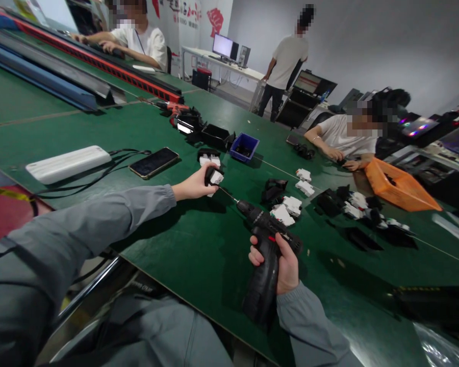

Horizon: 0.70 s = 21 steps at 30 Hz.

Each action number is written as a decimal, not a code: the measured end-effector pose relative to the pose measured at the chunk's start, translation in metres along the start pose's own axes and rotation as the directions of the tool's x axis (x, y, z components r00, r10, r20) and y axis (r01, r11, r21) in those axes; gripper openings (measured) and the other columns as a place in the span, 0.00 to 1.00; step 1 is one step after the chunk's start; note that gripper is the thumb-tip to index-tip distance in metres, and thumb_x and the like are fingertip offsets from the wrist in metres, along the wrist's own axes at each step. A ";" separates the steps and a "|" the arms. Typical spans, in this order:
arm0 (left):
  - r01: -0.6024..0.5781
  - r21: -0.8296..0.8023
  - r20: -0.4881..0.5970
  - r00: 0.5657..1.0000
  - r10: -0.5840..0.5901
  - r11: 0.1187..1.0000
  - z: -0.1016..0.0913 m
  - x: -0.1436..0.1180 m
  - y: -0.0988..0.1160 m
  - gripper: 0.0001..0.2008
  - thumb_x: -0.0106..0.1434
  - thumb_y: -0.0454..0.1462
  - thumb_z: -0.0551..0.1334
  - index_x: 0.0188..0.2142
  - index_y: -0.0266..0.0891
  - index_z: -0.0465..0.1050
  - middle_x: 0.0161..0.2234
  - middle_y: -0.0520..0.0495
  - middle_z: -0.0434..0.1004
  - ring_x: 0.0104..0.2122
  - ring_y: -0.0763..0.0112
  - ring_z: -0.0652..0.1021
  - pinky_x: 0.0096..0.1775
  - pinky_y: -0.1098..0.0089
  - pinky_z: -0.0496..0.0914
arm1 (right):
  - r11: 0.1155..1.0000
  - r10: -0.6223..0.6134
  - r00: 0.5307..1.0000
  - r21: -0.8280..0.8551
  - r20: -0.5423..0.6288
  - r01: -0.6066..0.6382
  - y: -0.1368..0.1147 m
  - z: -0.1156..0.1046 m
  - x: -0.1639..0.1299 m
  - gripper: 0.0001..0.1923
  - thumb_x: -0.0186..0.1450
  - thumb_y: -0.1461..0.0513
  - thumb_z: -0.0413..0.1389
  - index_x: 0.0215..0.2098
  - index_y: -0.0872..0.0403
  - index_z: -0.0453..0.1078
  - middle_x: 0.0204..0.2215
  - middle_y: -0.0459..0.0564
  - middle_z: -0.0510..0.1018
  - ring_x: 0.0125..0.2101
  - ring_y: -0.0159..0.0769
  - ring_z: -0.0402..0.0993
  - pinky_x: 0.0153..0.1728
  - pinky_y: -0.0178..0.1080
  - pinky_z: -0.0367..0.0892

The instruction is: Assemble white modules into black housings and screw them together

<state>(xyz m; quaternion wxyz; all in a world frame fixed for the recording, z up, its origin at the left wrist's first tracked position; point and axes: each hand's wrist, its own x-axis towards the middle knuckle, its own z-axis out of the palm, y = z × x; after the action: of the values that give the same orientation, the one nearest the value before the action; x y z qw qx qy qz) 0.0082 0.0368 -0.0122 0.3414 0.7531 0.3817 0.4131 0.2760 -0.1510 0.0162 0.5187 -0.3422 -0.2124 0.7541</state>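
Blue bin (pixel 244 147) holds, seemingly, screws.

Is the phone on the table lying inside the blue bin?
No, the phone lies flat on the green table, left of the blue bin and apart from it.

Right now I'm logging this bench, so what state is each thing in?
Left hand: closed on a black-and-white part, held on the table.
Right hand: gripping the drill, bit at the part.
Phone: flat, screen dark.
Blue bin: upright, open.
Orange bin: tipped on its side.
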 end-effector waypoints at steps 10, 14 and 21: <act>0.003 -0.086 0.007 1.000 -0.002 0.996 0.001 0.000 0.008 0.30 0.52 0.35 0.64 0.53 0.38 0.56 0.40 0.48 0.68 0.39 0.68 0.72 0.44 0.65 0.68 | 0.998 0.024 1.000 0.052 0.004 -0.024 -0.002 -0.001 0.002 0.16 0.65 0.52 0.54 0.36 0.57 0.73 0.33 0.52 0.75 0.21 0.28 0.61 0.22 0.34 0.62; 0.009 -0.060 -0.005 1.000 -0.010 0.998 0.000 0.000 0.008 0.29 0.52 0.35 0.64 0.53 0.38 0.57 0.40 0.48 0.68 0.38 0.68 0.72 0.44 0.65 0.68 | 0.997 0.029 1.000 0.065 -0.001 -0.029 -0.002 -0.002 0.002 0.16 0.65 0.52 0.55 0.37 0.58 0.74 0.33 0.52 0.75 0.21 0.27 0.60 0.22 0.34 0.62; -0.023 -0.023 0.003 1.000 0.023 0.999 0.000 0.002 -0.001 0.30 0.53 0.36 0.65 0.54 0.37 0.58 0.43 0.47 0.68 0.40 0.66 0.72 0.45 0.64 0.68 | 0.998 0.040 0.999 0.049 -0.010 -0.039 -0.002 -0.001 0.003 0.17 0.64 0.52 0.55 0.36 0.58 0.74 0.33 0.52 0.75 0.20 0.27 0.60 0.22 0.34 0.62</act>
<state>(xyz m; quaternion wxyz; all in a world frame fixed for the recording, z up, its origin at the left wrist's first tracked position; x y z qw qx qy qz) 0.0079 0.0388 -0.0126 0.3459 0.7541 0.3675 0.4203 0.2779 -0.1477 0.0159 0.5130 -0.3377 -0.1845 0.7673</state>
